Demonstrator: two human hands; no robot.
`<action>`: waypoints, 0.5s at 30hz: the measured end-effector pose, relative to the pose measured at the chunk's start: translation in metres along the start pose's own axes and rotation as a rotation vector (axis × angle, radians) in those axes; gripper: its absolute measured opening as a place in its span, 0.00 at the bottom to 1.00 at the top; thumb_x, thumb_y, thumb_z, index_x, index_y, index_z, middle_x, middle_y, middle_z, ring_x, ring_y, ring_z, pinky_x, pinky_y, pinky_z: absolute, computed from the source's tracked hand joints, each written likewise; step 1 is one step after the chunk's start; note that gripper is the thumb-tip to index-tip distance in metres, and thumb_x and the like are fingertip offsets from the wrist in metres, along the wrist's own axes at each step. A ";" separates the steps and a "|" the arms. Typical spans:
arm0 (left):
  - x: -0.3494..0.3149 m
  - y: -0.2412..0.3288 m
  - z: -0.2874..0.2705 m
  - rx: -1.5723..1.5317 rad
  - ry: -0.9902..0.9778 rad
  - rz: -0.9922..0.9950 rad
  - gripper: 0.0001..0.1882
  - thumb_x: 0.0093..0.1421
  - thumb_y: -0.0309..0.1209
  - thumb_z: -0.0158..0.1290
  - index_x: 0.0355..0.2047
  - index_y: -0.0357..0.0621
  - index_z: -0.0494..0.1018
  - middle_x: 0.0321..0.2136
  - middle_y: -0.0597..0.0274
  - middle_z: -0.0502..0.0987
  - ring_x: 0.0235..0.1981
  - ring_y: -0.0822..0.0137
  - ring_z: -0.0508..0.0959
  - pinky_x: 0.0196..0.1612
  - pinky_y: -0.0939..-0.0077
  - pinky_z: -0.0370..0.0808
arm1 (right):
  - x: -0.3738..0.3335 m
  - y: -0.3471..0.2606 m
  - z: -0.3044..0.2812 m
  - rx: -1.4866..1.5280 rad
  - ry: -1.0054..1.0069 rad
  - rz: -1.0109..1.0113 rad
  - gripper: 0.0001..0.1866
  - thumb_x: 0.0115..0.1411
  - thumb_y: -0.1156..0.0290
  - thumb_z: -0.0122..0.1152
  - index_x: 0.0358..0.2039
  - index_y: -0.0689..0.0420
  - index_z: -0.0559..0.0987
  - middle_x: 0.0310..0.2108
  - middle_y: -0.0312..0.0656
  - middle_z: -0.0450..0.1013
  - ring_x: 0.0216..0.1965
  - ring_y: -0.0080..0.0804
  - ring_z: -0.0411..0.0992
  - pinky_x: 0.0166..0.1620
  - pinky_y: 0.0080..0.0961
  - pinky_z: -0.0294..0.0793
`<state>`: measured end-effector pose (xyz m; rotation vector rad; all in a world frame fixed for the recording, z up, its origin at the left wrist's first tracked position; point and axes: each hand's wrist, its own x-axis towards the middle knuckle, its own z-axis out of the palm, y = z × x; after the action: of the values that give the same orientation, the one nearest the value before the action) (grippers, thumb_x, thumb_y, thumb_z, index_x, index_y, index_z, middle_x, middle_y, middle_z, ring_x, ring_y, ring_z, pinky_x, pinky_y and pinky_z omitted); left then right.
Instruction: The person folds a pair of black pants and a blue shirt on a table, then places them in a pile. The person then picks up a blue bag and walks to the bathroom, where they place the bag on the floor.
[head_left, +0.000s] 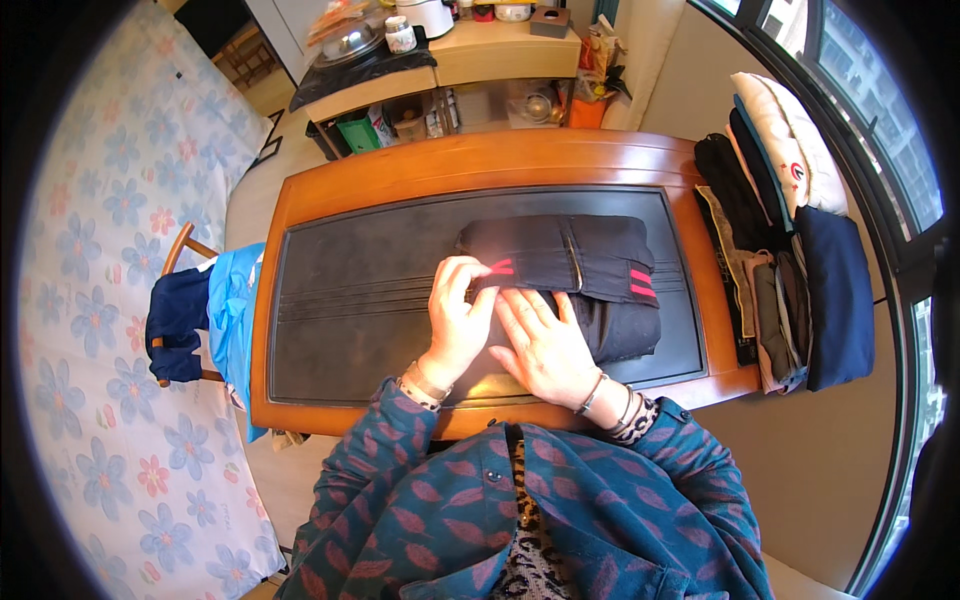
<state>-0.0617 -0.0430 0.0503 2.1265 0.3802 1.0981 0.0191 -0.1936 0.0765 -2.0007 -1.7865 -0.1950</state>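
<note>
A black garment (560, 250) with red stripes and a short zip lies folded into a thick bundle on the table's dark inset top. Whether it is a jacket or trousers I cannot tell. At its left end, my left hand (458, 315) pinches the edge of the upper layer beside a red stripe. My right hand (545, 345) rests on the near part of the bundle, fingers stretched out and flat, the tips reaching to the upper layer's edge.
The wooden table (480, 160) has a raised brown rim. Folded clothes (770, 200) are stacked at its right end by the window. A chair (172, 255) draped with blue clothes (232, 300) stands left. Behind is a sideboard (500, 60) with kitchen things. A flowered curtain (130, 350) hangs far left.
</note>
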 end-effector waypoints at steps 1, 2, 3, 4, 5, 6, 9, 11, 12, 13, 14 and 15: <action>0.001 0.002 -0.001 0.013 0.007 0.034 0.07 0.53 0.17 0.58 0.33 0.36 0.73 0.34 0.56 0.74 0.34 0.60 0.76 0.35 0.72 0.74 | 0.001 0.001 0.000 -0.016 -0.003 0.018 0.31 0.60 0.56 0.58 0.57 0.64 0.69 0.57 0.51 0.66 0.60 0.45 0.62 0.61 0.52 0.56; 0.001 0.004 -0.002 0.021 0.020 0.063 0.07 0.53 0.17 0.59 0.33 0.36 0.73 0.33 0.55 0.74 0.33 0.60 0.76 0.35 0.72 0.74 | 0.003 0.002 0.002 -0.025 -0.031 0.050 0.29 0.60 0.57 0.57 0.57 0.64 0.70 0.56 0.51 0.67 0.58 0.44 0.64 0.60 0.51 0.57; 0.003 0.006 -0.003 0.025 0.040 0.102 0.07 0.53 0.18 0.59 0.32 0.36 0.74 0.32 0.54 0.74 0.32 0.59 0.76 0.34 0.72 0.74 | 0.004 0.005 0.004 -0.022 -0.029 0.054 0.29 0.60 0.57 0.57 0.56 0.64 0.70 0.55 0.52 0.68 0.56 0.45 0.65 0.59 0.50 0.59; 0.001 0.009 -0.005 0.022 0.033 0.091 0.08 0.52 0.18 0.59 0.32 0.36 0.74 0.31 0.52 0.75 0.31 0.56 0.76 0.35 0.70 0.74 | 0.006 0.009 0.008 -0.018 -0.026 0.055 0.28 0.60 0.58 0.57 0.56 0.64 0.70 0.53 0.52 0.69 0.55 0.46 0.67 0.58 0.50 0.60; 0.001 0.011 -0.007 0.026 0.037 0.124 0.09 0.49 0.18 0.59 0.32 0.35 0.74 0.30 0.51 0.75 0.31 0.54 0.76 0.35 0.67 0.74 | 0.006 0.013 0.012 -0.011 0.020 0.033 0.28 0.60 0.58 0.57 0.55 0.64 0.71 0.52 0.52 0.70 0.53 0.46 0.68 0.58 0.49 0.61; -0.003 0.015 -0.010 0.058 0.024 0.167 0.10 0.48 0.18 0.59 0.32 0.35 0.74 0.30 0.51 0.75 0.31 0.53 0.75 0.35 0.66 0.74 | 0.009 0.020 0.017 0.039 -0.050 0.069 0.20 0.60 0.60 0.57 0.45 0.63 0.77 0.41 0.52 0.76 0.42 0.46 0.75 0.47 0.43 0.71; -0.013 0.021 -0.013 0.077 -0.021 0.249 0.13 0.43 0.16 0.58 0.32 0.34 0.73 0.29 0.50 0.74 0.30 0.51 0.75 0.34 0.64 0.74 | 0.022 0.043 0.037 0.011 -0.054 -0.077 0.08 0.55 0.68 0.57 0.24 0.56 0.79 0.20 0.44 0.75 0.20 0.43 0.74 0.25 0.38 0.72; -0.017 0.019 -0.012 0.124 -0.016 0.230 0.14 0.42 0.16 0.58 0.33 0.34 0.73 0.30 0.50 0.73 0.31 0.50 0.74 0.34 0.63 0.73 | 0.029 0.052 0.047 -0.025 -0.172 -0.046 0.06 0.52 0.70 0.56 0.22 0.54 0.79 0.20 0.44 0.75 0.17 0.42 0.72 0.22 0.38 0.71; -0.019 0.016 -0.010 0.141 -0.004 0.239 0.15 0.42 0.16 0.58 0.33 0.34 0.73 0.30 0.50 0.73 0.31 0.50 0.74 0.35 0.63 0.73 | 0.030 0.053 0.049 -0.018 -0.057 -0.073 0.09 0.53 0.68 0.56 0.19 0.54 0.80 0.18 0.44 0.75 0.17 0.42 0.73 0.21 0.39 0.72; -0.020 0.014 -0.008 0.159 0.011 0.234 0.15 0.42 0.16 0.57 0.34 0.34 0.73 0.30 0.50 0.73 0.31 0.50 0.74 0.35 0.63 0.73 | 0.031 0.053 0.050 -0.011 -0.080 -0.032 0.12 0.54 0.66 0.56 0.16 0.54 0.80 0.16 0.45 0.75 0.16 0.42 0.74 0.21 0.39 0.74; -0.022 0.012 -0.006 0.179 0.022 0.216 0.15 0.42 0.16 0.57 0.34 0.34 0.73 0.31 0.50 0.72 0.32 0.50 0.74 0.36 0.62 0.73 | 0.030 0.051 0.048 0.031 -0.005 -0.017 0.13 0.54 0.66 0.55 0.15 0.54 0.79 0.16 0.45 0.74 0.16 0.43 0.74 0.20 0.40 0.73; -0.025 0.010 -0.004 0.172 0.038 0.218 0.16 0.42 0.16 0.57 0.35 0.35 0.73 0.31 0.50 0.72 0.33 0.50 0.73 0.36 0.62 0.73 | 0.027 0.047 0.044 0.081 -0.004 0.036 0.14 0.54 0.66 0.55 0.15 0.54 0.78 0.15 0.46 0.74 0.15 0.45 0.73 0.20 0.41 0.72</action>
<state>-0.0807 -0.0615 0.0443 2.3440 0.2735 1.2700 0.0611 -0.1535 0.0371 -1.9764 -1.7311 -0.1063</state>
